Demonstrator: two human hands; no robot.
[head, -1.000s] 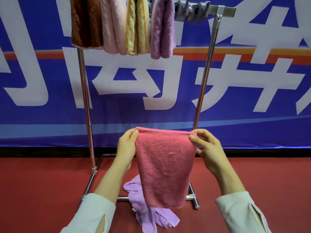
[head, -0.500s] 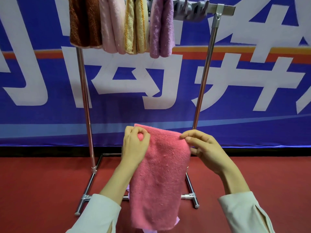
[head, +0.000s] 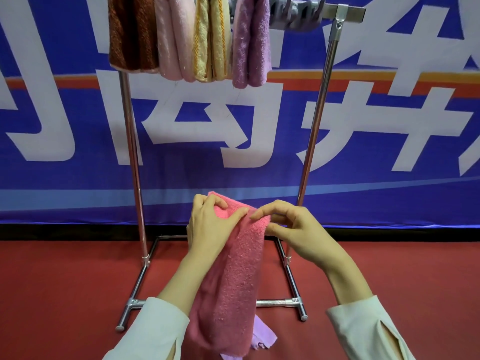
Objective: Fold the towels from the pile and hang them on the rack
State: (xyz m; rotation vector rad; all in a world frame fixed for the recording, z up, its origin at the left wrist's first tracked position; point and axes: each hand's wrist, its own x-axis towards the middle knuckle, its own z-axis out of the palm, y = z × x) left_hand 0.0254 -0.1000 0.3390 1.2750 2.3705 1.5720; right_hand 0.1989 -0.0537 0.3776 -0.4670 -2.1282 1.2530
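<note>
The left hand grips and the right hand pinches a pink towel's top edge side by side. It hangs doubled and narrow before the rack, likely to fit the bar's free end. A lilac towel waits on the floor.

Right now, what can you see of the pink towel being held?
The pink towel is terry cloth, fuzzy with small pills, folded lengthwise into a narrow band. It hangs in the air in front of the rack, its top edge bunched and sloping down to the right. The left hand grips the top left corner and the right hand pinches the top right edge. Its lower end hangs near the bottom of the view, in front of a lilac towel.
</note>
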